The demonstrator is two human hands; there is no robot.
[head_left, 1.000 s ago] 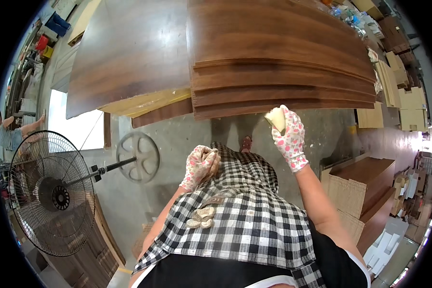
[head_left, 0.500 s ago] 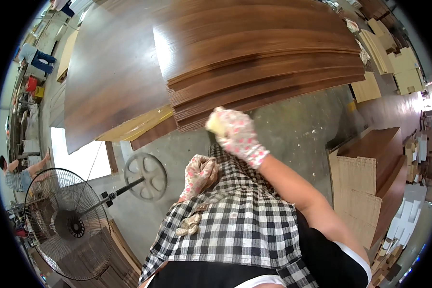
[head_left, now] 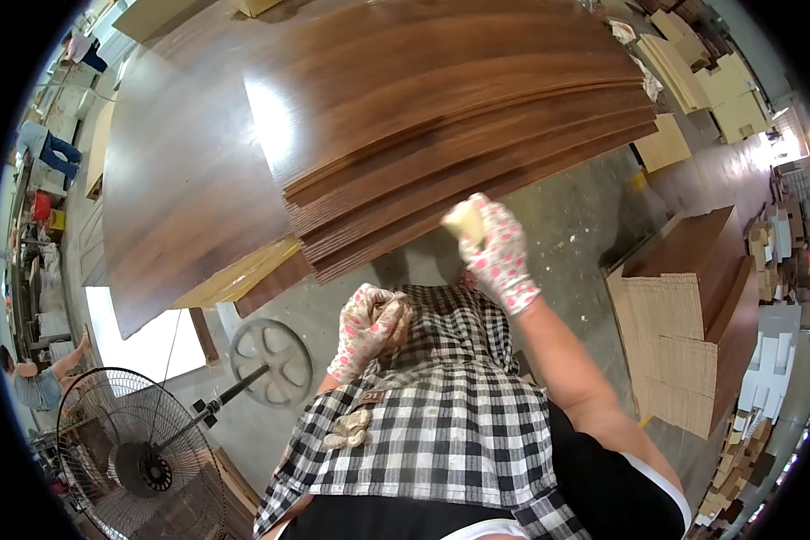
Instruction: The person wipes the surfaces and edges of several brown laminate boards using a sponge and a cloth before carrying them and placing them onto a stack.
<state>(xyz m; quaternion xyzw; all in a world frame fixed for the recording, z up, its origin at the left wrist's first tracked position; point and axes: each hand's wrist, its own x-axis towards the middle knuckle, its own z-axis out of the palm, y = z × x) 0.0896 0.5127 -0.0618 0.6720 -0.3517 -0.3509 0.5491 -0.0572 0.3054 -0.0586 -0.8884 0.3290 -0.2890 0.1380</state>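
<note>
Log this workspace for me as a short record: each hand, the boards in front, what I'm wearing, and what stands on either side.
Left hand: gloved, fingers curled, before the apron; contents unclear
Right hand: gloved, gripping a pale block-like piece
Boards: brown, wood-grained, stacked with stepped edges, ahead
Clothing: black-and-white checked apron
Left side: black fan, lower left
Right side: brown panels beside corrugated cardboard
Background: other people, far left
</note>
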